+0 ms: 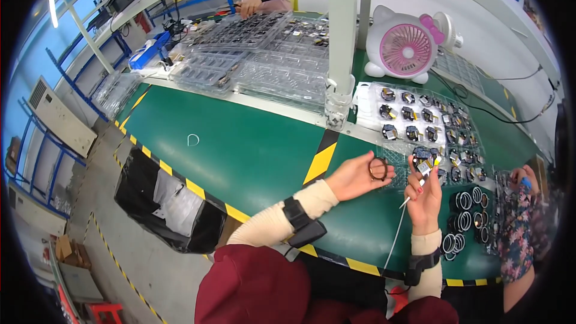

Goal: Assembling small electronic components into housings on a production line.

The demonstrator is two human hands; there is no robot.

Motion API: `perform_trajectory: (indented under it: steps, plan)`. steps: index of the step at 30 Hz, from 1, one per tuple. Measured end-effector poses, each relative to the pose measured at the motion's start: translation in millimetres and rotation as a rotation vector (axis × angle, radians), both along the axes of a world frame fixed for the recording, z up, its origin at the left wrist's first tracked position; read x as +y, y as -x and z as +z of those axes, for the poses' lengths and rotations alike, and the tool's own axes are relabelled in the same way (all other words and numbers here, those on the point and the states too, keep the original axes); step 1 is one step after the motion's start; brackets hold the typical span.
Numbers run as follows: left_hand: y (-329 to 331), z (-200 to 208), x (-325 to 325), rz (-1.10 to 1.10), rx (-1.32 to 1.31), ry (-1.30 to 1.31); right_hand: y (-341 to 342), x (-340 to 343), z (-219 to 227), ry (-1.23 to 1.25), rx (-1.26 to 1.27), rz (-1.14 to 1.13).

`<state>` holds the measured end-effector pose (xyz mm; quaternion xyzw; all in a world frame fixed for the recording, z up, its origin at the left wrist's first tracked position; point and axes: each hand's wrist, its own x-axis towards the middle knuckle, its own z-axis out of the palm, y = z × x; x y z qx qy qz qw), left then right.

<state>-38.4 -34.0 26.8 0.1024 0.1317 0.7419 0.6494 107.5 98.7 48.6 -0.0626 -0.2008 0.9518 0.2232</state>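
Note:
My left hand (358, 176) pinches a small black ring (378, 168) between thumb and fingers above the green table (240, 150). Close to its right, my right hand (425, 195) holds a thin white stick (405, 202) and a small black and yellow part (424, 167) at its fingertips. Just beyond both hands lies a clear tray (420, 126) filled with several small black parts. Rows of black rings (465, 219) lie to the right of my right hand.
A pink and white cat-shaped desk fan (405, 45) stands behind the tray. Stacks of clear trays (258, 60) cover the far table. One person in pink sits at the far side, another person's hand (523, 178) works at my right. A black bag-lined bin (168, 201) hangs at the table's left.

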Motion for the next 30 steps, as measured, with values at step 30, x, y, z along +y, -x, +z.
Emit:
perform_trajectory:
  steps: [30]
  plan:
    - [-2,4,-10,0.046,0.228,-0.119,-4,-22,-11,-1.026,-0.365,-0.608]
